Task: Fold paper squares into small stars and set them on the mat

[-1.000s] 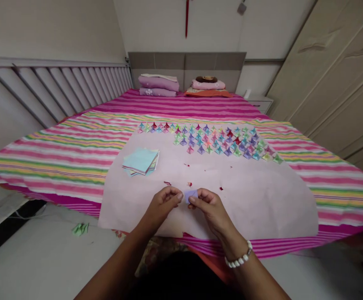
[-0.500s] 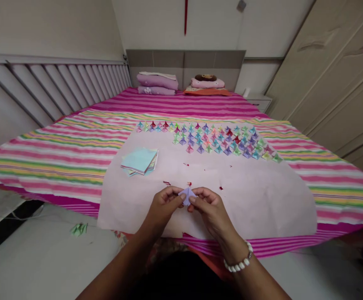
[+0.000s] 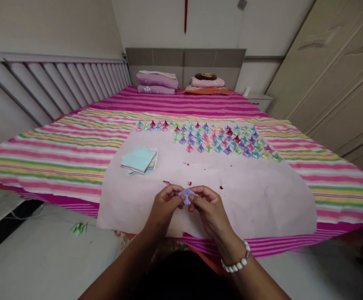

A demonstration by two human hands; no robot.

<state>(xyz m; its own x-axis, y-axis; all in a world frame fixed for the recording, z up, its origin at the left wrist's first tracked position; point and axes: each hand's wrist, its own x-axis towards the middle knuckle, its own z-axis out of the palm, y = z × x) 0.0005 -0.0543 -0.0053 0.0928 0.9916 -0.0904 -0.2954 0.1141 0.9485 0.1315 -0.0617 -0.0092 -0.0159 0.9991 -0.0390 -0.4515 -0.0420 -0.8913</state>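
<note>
Between my two hands is a small folded piece of lilac origami paper (image 3: 187, 193), held just above a pale board (image 3: 250, 200). My left hand (image 3: 167, 205) pinches its left side between thumb and fingers. On the right side my right hand (image 3: 206, 205) pinches it the same way, and a white beaded bracelet (image 3: 237, 263) circles that wrist. Part of the paper is hidden behind my fingertips. Left of and beyond my hands lies a stack of square paper sheets (image 3: 139, 159), light blue on top. Rows of small folded paper pieces (image 3: 219, 141) in many colours stand along the board's far side.
Dark red scraps (image 3: 221, 187) are scattered on the board. It rests on a bed with a striped cover (image 3: 56, 154). Folded purple bedding (image 3: 157, 81) and a pink pile (image 3: 208, 83) sit by the headboard (image 3: 156, 58). A crumpled green paper (image 3: 78, 228) lies on the floor.
The top edge of the lilac paper looks flatter, its upper point lower than before. My hands stay in nearly the same place, and my right wrist has shifted slightly left.
</note>
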